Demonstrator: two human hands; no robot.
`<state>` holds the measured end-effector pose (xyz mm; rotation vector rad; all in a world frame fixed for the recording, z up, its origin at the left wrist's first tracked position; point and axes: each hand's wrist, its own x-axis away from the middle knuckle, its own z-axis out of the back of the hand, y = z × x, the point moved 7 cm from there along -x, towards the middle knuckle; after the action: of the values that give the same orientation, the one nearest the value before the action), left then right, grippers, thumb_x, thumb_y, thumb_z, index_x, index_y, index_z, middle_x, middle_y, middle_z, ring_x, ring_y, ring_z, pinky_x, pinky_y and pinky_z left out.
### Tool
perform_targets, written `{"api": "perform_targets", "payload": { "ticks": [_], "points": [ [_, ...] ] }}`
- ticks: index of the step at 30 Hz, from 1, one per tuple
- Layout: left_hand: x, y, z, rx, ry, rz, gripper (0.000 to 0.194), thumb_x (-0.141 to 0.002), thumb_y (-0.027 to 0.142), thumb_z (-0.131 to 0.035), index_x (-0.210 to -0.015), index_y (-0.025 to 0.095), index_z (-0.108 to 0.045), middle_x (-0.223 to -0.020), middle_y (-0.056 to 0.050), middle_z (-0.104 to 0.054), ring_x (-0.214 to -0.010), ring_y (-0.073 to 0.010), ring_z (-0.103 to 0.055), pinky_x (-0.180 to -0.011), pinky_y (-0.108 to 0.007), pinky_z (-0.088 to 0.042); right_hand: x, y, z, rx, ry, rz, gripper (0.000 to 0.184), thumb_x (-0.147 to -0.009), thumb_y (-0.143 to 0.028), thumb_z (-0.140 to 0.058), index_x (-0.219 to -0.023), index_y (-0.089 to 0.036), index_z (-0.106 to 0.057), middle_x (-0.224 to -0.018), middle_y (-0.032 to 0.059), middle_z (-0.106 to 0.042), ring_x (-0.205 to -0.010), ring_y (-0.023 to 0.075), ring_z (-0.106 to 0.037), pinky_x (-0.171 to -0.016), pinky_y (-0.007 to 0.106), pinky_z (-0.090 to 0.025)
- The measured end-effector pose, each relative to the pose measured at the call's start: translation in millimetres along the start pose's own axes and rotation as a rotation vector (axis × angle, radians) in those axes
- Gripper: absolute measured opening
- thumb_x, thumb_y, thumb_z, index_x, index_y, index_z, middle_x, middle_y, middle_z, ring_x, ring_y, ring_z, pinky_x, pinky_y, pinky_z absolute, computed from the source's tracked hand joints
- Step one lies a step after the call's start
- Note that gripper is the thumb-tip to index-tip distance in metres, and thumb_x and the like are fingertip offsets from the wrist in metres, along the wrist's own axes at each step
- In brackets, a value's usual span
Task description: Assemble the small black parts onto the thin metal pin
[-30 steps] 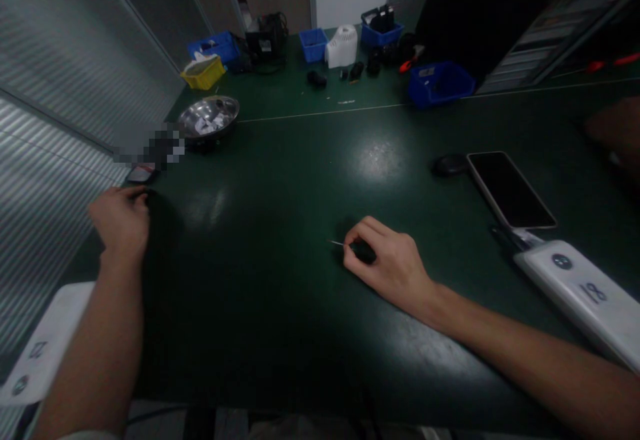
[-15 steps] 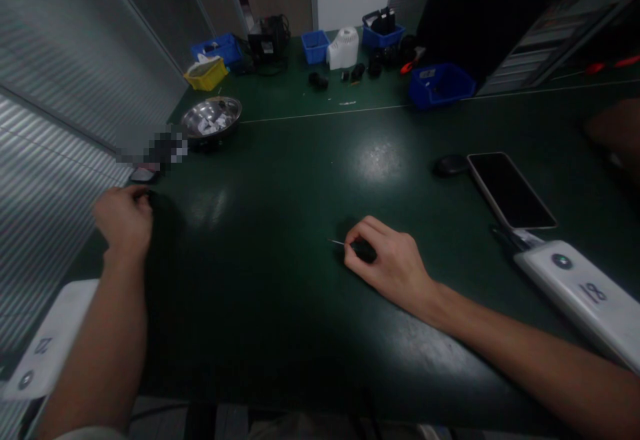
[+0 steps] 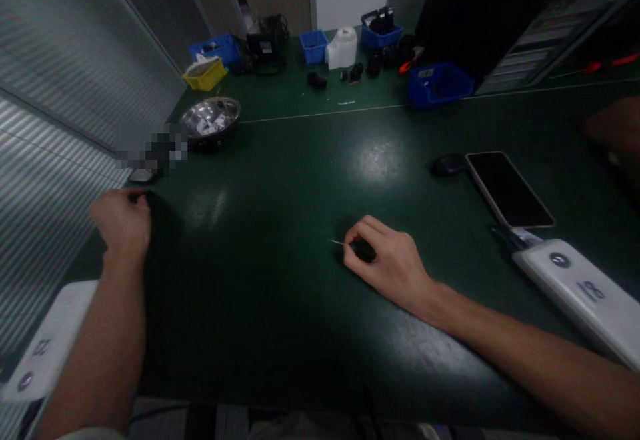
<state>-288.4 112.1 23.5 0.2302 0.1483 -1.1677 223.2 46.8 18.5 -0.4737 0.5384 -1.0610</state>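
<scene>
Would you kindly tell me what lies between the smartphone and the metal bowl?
In the head view, a black computer mouse lies between them, beside the smartphone.

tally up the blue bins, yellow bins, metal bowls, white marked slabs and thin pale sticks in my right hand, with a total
Blue bins: 4
Yellow bin: 1
Metal bowl: 1
White marked slabs: 2
Thin pale stick pinched in right hand: 1
Total: 9

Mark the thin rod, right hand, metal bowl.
thin rod (image 3: pixel 336 242): head view, middle of its exposed length
right hand (image 3: pixel 393 260): head view, back of the hand
metal bowl (image 3: pixel 197 113): head view, bare inner wall
</scene>
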Motion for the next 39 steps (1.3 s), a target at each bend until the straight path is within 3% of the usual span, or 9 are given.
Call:
{"api": "perform_targets", "payload": {
  "ticks": [7, 12, 15, 18, 20, 22, 25, 28, 39],
  "points": [
    [-2.2, -10.9, 4.4, -0.029, 0.118, 0.080, 0.040, -0.090, 0.034, -0.057, -0.114, 0.007, -0.073, -0.095, -0.014, -0.069, -0.085, -0.0265, -0.058, -0.087, -0.039, -0.043, -0.2, -0.1, -0.2, -0.003, -0.013, -0.003, 0.009, -0.094, -0.029, -0.059, -0.093, -0.022, -0.065, -0.095, 0.0007, -0.065, -0.070, 0.0113, -0.058, -0.063, 0.026, -0.042],
    [-2.1, -8.1, 4.3, 0.067, 0.159, 0.103, 0.038, -0.091, 0.040, -0.061, -0.113, 0.012, -0.075, -0.087, -0.007, -0.070, -0.080, -0.0220, -0.059, -0.091, -0.038, -0.044, -1.0, -1.2, -0.7, -0.013, -0.028, -0.002, 0.010, -0.095, -0.030, -0.059, -0.094, -0.021, -0.065, -0.096, 0.0004, -0.064, -0.070, 0.0109, -0.058, -0.063, 0.026, -0.042],
    [3.2, 27.2, 13.8, 0.167, 0.220, 0.032, 0.042, -0.093, 0.048, -0.061, -0.117, 0.016, -0.074, -0.096, -0.005, -0.073, -0.085, -0.0206, -0.063, -0.091, -0.036, -0.048, -0.8, -2.8, -0.3, -0.018, -0.018, 0.007, 0.010, -0.095, -0.029, -0.058, -0.094, -0.021, -0.064, -0.096, 0.0000, -0.063, -0.071, 0.0106, -0.057, -0.063, 0.026, -0.042],
    [28.6, 101.7, 34.1, 0.452, 0.277, -0.243, 0.037, -0.092, 0.043, -0.067, -0.110, 0.012, -0.075, -0.107, -0.008, -0.074, -0.099, -0.0214, -0.068, -0.094, -0.036, -0.052, -0.2, -2.4, -0.1, -0.015, -0.009, 0.000, 0.009, -0.094, -0.028, -0.059, -0.093, -0.021, -0.064, -0.094, -0.0007, -0.063, -0.070, 0.0104, -0.057, -0.063, 0.026, -0.041],
    [60.4, 162.8, 41.3, 0.615, 0.157, -0.490, 0.027, -0.091, 0.037, -0.071, -0.105, 0.014, -0.075, -0.111, -0.008, -0.074, -0.104, -0.0215, -0.069, -0.095, -0.037, -0.054, 0.0, -1.3, -0.3, -0.019, -0.009, -0.009, 0.009, -0.094, -0.029, -0.059, -0.094, -0.021, -0.064, -0.095, -0.0009, -0.063, -0.069, 0.0101, -0.056, -0.062, 0.025, -0.040],
    [99.8, 216.9, 39.1, 0.732, -0.060, -0.689, 0.015, -0.090, 0.030, -0.072, -0.100, 0.019, -0.075, -0.110, -0.006, -0.074, -0.102, -0.0208, -0.069, -0.093, -0.038, -0.056, -0.1, -0.7, -0.4, -0.027, -0.009, -0.011, 0.009, -0.094, -0.029, -0.059, -0.094, -0.022, -0.064, -0.095, -0.0008, -0.063, -0.070, 0.0102, -0.056, -0.063, 0.025, -0.041],
    [156.4, 267.9, 29.2, 0.865, -0.325, -0.936, 0.009, -0.091, 0.021, -0.070, -0.099, 0.019, -0.075, -0.106, -0.007, -0.074, -0.099, -0.0198, -0.069, -0.090, -0.037, -0.056, -1.0, -0.3, 0.9, -0.022, 0.014, -0.017, 0.008, -0.093, -0.028, -0.060, -0.092, -0.021, -0.064, -0.093, -0.0006, -0.063, -0.071, 0.0109, -0.057, -0.064, 0.025, -0.041],
    [180.6, 280.6, 15.3, 0.921, -0.443, -0.999, 0.008, -0.093, 0.018, -0.068, -0.098, 0.017, -0.074, -0.105, -0.008, -0.073, -0.097, -0.0178, -0.067, -0.087, -0.033, -0.055, -1.8, -1.0, 0.9, -0.028, 0.023, -0.016, 0.009, -0.093, -0.028, -0.059, -0.090, -0.021, -0.064, -0.091, -0.0004, -0.063, -0.069, 0.0108, -0.056, -0.062, 0.025, -0.040],
    [175.3, 276.2, 5.8, 0.879, -0.519, -0.924, 0.024, -0.095, 0.021, -0.067, -0.119, 0.019, -0.070, -0.108, -0.007, -0.070, -0.088, -0.0140, -0.064, -0.074, -0.025, -0.052, -2.1, -6.2, -6.1, -0.004, -0.023, 0.058, 0.009, -0.093, -0.026, -0.057, -0.092, -0.020, -0.064, -0.089, -0.0005, -0.060, -0.068, 0.0096, -0.054, -0.060, 0.024, -0.039]
  ]
}}
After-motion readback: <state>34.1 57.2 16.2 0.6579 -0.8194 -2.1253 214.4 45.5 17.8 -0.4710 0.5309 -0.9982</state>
